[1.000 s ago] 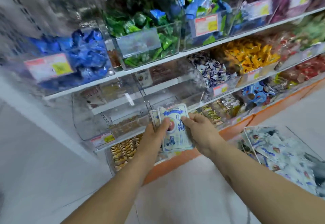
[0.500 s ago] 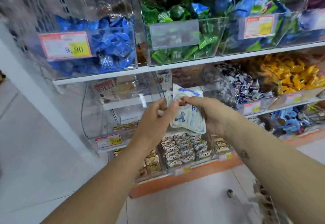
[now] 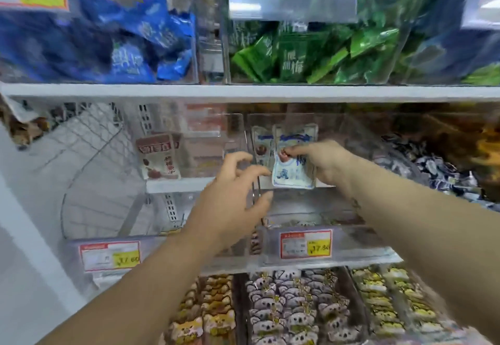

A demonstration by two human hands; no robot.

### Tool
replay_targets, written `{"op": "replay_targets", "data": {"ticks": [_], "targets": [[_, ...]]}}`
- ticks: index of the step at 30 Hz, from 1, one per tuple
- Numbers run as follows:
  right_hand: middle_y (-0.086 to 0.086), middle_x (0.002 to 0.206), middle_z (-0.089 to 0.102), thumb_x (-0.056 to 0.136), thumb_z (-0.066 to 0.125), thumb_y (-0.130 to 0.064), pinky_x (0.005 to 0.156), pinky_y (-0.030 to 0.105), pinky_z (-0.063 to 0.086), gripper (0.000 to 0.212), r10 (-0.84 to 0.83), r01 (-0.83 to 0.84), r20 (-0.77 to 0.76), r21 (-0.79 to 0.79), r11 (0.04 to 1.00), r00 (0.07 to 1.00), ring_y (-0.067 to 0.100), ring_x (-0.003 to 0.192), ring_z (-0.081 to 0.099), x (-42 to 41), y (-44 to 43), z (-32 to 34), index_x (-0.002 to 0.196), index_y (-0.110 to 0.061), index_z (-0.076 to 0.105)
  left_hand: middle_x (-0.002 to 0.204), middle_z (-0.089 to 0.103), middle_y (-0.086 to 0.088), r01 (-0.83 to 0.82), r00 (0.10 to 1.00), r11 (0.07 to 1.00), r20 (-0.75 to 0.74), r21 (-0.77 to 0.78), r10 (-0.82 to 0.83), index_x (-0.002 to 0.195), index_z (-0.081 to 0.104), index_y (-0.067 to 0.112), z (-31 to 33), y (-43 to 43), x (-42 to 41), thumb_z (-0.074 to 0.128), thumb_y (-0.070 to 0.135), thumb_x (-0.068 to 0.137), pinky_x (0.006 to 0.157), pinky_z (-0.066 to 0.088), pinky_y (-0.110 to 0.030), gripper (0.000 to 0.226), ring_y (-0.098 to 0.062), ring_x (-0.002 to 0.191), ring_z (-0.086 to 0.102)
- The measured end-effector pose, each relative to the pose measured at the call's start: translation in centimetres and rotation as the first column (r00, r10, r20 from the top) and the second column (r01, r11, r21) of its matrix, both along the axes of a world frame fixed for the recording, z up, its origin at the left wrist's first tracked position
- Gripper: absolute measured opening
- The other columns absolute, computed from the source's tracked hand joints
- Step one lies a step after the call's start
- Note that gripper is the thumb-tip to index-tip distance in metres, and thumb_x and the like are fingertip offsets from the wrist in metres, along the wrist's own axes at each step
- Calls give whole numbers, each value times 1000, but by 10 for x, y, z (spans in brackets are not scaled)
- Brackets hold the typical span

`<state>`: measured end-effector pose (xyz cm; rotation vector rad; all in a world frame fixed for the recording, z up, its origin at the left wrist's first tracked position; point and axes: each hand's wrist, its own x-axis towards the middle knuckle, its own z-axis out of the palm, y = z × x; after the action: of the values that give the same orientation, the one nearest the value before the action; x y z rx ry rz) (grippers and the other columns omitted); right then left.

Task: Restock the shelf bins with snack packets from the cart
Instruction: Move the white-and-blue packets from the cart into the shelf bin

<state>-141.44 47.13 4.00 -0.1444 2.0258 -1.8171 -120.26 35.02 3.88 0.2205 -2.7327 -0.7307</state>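
Right hand (image 3: 327,163): pinches the white-blue packet (image 3: 293,175), upright inside the clear bin (image 3: 359,139) on the middle shelf;
Left hand (image 3: 230,198): fingers loosely spread, seemingly empty, near the bin's front;
Second packet (image 3: 260,143): just left, blurred

Under the top white shelf board (image 3: 243,93), a wire grid (image 3: 89,155) stands far left and dark wrapped sweets (image 3: 433,168) pile up at the right. Above it lie blue packets (image 3: 140,41) on the left and green packets (image 3: 297,55) to their right. Nearest, below two red-framed price labels (image 3: 111,255), koala-faced sweets (image 3: 292,315) sit between orange cat-faced ones (image 3: 205,317) and yellow ones (image 3: 389,298).
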Motion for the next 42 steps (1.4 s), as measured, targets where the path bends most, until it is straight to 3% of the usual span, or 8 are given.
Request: {"op": "replay_targets", "data": {"ticks": [7, 14, 18, 21, 26, 29, 38, 42], "targets": [[15, 109, 72, 67, 90, -9, 94, 44, 55, 53, 160, -139, -121, 161, 977, 980, 30, 101, 69, -18, -34, -12, 113, 5, 68, 137, 24, 22, 12, 996, 993, -83, -114, -22, 127, 47, 45, -8, -7, -1, 46, 52, 98, 86, 49, -35, 30, -3, 73, 53], [-3, 129, 55, 86, 77, -15, 102, 26, 38, 46, 366, -242, -223, 440, 865, 903, 15, 124, 49, -22, -49, -20, 125, 2, 60, 128, 32, 21, 8, 986, 988, -165, -154, -34, 121, 52, 39, -12, -6, -7, 44, 51, 99, 89, 52, -39, 27, -6, 94, 58], [10, 157, 36, 95, 66, -35, 111, 33, 33, 67, 446, -189, -209, 696, 693, 870, 24, 143, 37, -41, -52, -15, 149, -5, 40, 128, 33, 21, 3, 986, 989, -162, -149, -27, 124, 52, 39, -12, -6, -7, 45, 51, 99, 91, 51, -38, 28, -4, 95, 56], [14, 152, 44, 93, 66, -45, 112, 39, 40, 70, 441, -125, -229, 759, 639, 868, 30, 137, 46, -54, -52, -19, 146, -5, 44, 129, 32, 25, -3, 988, 991, -151, -133, -17, 126, 51, 41, -13, -6, -4, 45, 52, 99, 92, 52, -37, 30, -2, 95, 56], [14, 119, 64, 95, 68, -23, 86, 35, 58, 40, 367, -194, -190, 587, 786, 911, 20, 84, 63, -63, -56, -31, 126, 0, 58, 131, 31, 27, -22, 990, 991, -144, -133, 3, 126, 51, 42, -12, -4, -2, 45, 51, 99, 93, 52, -37, 29, -3, 98, 57], [18, 133, 59, 93, 70, -14, 67, 30, 58, 27, 397, -253, -160, 548, 797, 904, 23, 91, 66, -63, -58, -33, 115, -4, 58, 130, 32, 26, -26, 988, 992, -153, -125, 7, 125, 52, 41, -12, -3, -3, 45, 50, 99, 95, 52, -37, 29, -3, 104, 57], [17, 123, 63, 93, 70, -23, 91, 48, 58, 35, 379, -248, -184, 495, 833, 907, 33, 99, 69, -44, -63, -35, 120, -5, 58, 130, 31, 26, -33, 986, 990, -168, -138, 9, 124, 51, 41, -14, -4, -4, 45, 49, 99, 95, 51, -38, 27, -3, 109, 56], [17, 128, 57, 92, 72, -33, 90, 41, 58, 47, 435, -263, -172, 585, 767, 884, 31, 105, 65, -36, -59, -27, 126, -7, 53, 128, 33, 23, -26, 984, 991, -177, -133, 3, 122, 52, 40, -13, -3, -4, 46, 48, 99, 95, 51, -39, 25, -5, 115, 54]]}}
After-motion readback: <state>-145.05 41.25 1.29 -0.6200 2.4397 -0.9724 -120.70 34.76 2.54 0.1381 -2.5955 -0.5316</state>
